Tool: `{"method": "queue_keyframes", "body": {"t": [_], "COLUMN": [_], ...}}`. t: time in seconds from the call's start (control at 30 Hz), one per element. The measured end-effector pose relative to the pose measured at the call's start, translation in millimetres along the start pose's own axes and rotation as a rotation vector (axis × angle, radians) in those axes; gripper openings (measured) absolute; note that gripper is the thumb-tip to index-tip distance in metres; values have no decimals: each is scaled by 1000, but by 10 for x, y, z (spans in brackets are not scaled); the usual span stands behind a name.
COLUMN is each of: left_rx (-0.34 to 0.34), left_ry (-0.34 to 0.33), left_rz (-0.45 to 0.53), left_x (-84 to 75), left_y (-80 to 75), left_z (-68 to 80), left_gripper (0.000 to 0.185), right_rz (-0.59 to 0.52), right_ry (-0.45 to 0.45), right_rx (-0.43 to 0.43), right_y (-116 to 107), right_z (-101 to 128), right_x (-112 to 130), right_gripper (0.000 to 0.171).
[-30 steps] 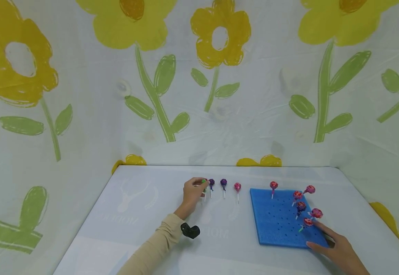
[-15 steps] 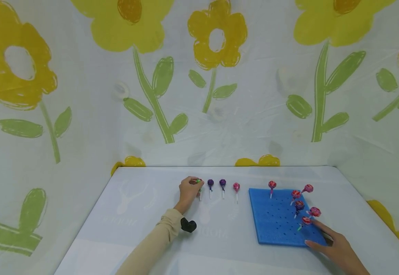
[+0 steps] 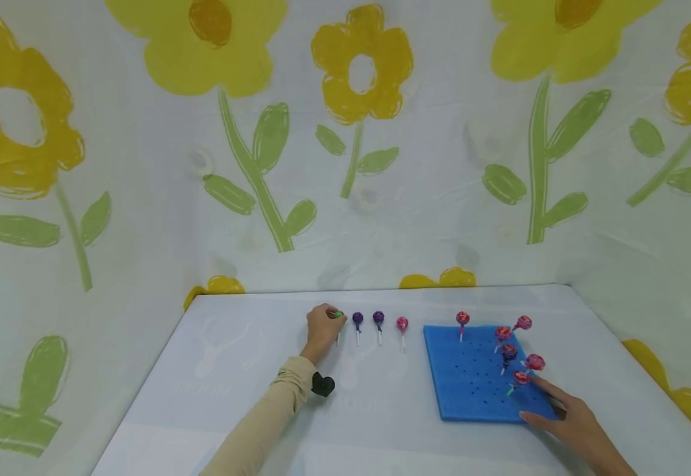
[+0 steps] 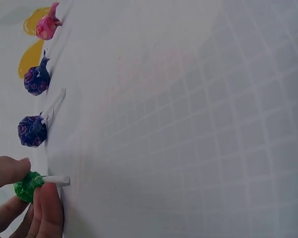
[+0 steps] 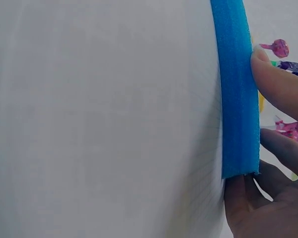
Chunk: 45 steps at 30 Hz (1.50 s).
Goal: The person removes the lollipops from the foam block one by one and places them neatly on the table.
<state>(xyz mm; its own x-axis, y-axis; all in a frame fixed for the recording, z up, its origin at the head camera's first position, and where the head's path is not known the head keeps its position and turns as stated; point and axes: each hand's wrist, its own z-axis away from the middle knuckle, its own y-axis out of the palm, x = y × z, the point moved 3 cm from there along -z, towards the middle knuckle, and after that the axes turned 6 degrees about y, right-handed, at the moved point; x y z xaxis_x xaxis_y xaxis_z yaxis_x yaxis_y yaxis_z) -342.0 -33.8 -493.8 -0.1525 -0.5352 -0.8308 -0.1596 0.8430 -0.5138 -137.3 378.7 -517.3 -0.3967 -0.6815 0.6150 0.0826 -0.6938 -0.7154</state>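
My left hand (image 3: 322,329) pinches a green-wrapped lollipop (image 4: 27,189) between thumb and fingers at the left end of a row on the table. Its white stick points toward me. Beside it lie two purple lollipops (image 3: 358,318) and a pink lollipop (image 3: 402,323). My right hand (image 3: 580,426) grips the near right corner of a blue foam board (image 3: 455,390), its thumb on the top face and some fingers against the side. Several lollipops, red, pink and one dark purple (image 3: 508,352), stand by their sticks in the board, some tilted.
The white table (image 3: 232,396) ends at a back edge against a flower-printed curtain (image 3: 416,218). Rows of small holes dot the foam board's top. Bare tabletop lies between the lollipop row and the board.
My left hand has moved the green lollipop slightly left, away from the nearest purple one. My right hand keeps its place on the board. The head view has shifted a little.
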Motion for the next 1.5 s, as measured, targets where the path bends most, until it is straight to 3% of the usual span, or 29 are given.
{"method": "queue_keyframes", "body": {"t": [0.23, 0.4, 0.6, 1.07, 1.5], "left_rx": [7, -35, -28, -32, -43], "left_ry": [40, 70, 63, 44, 67], "left_rz": [-18, -28, -32, -24, 4], "left_x": [-14, 25, 10, -26, -74], "left_y": [6, 3, 1, -17, -47], "left_z": [-19, -29, -6, 10, 15], "left_gripper": [18, 19, 21, 17, 17], "right_rz": [-4, -7, 12, -15, 5], "right_ry": [-2, 6, 16, 39, 30], "right_rx": [-16, -9, -16, 16, 5], "right_y": [34, 47, 61, 22, 11], "right_z": [-137, -171, -178, -30, -32], "right_x": [-195, -205, -224, -43, -44], "right_gripper": [106, 104, 104, 103, 103]}}
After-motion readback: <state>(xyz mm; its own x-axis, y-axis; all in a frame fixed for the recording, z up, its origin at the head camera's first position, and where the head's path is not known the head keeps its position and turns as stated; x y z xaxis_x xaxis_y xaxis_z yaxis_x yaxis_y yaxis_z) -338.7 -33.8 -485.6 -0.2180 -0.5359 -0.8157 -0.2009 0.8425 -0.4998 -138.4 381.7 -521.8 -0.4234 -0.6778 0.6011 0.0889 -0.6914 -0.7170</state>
